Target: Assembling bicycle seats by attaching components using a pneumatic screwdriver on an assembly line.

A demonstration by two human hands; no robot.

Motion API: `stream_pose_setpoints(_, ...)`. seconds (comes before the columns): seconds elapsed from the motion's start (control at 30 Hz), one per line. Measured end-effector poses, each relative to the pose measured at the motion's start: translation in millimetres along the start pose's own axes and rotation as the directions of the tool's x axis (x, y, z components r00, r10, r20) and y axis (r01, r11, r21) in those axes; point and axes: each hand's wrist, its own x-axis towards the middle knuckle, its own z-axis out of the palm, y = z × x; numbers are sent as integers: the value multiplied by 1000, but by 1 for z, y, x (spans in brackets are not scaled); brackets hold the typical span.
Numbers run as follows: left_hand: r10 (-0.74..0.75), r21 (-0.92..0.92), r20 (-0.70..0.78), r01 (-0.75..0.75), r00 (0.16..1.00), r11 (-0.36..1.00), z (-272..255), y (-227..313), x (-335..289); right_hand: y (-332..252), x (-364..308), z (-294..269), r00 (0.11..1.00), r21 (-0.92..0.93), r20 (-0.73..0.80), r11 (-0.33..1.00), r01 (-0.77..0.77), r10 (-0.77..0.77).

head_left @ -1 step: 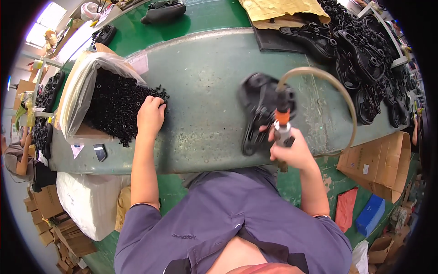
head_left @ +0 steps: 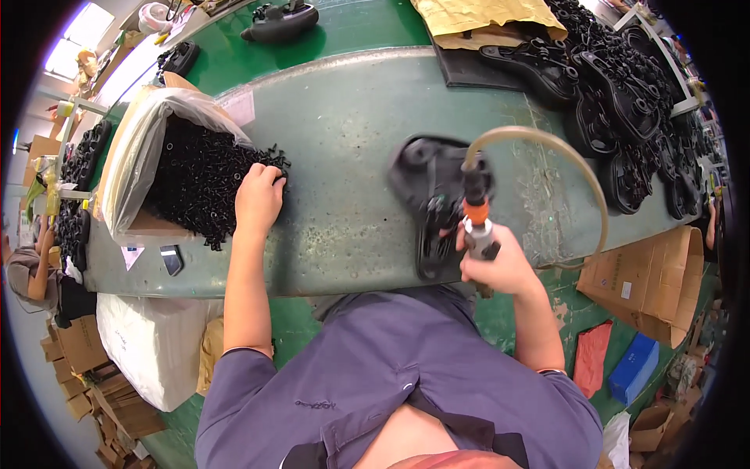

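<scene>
My left hand (head_left: 259,205) has its fingers bent together at the right edge of a heap of small black screws (head_left: 205,168), which spills from a plastic-lined carton (head_left: 117,168) lying open on its side. Whatever the fingertips hold is hidden. My right hand (head_left: 500,262) is closed round an air screwdriver (head_left: 477,219) with a silver body, an orange ring and a beige hose (head_left: 574,152). Under and left of it lies a black moulded plastic part (head_left: 426,176), wide at the far end and blurred. Some right fingers reach its edge; whether they grip it I cannot tell.
More black moulded parts (head_left: 625,102) are piled at the far right, by brown paper (head_left: 488,19). One black part (head_left: 281,22) lies beyond the table's metal edge. A phone (head_left: 171,260) sits near the carton. An open cardboard box (head_left: 644,281) stands right of the table.
The black plastic part has slid left and a little nearer to me. My right hand and the air screwdriver have shifted slightly left. My left hand stays at the screws.
</scene>
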Motion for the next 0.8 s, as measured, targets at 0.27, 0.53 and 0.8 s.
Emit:
stream_pose_setpoints(0.27, 154, -13, -58, -155, 986, 988, 0, -13, -11, -6, -9, 7, 977, -279, 101, 937, 208, -187)
stream_pose_setpoints(0.53, -150, -796, -225, -93, 963, 598, -17, 62, -37, -58, -13, 16, 650, 366, 1, 605, 707, -760)
stream_pose_setpoints(0.8, 215, -777, 289, 360, 933, -516, -34, 178, -111, -86, 4, 71, 423, 440, 3, 381, 813, -906)
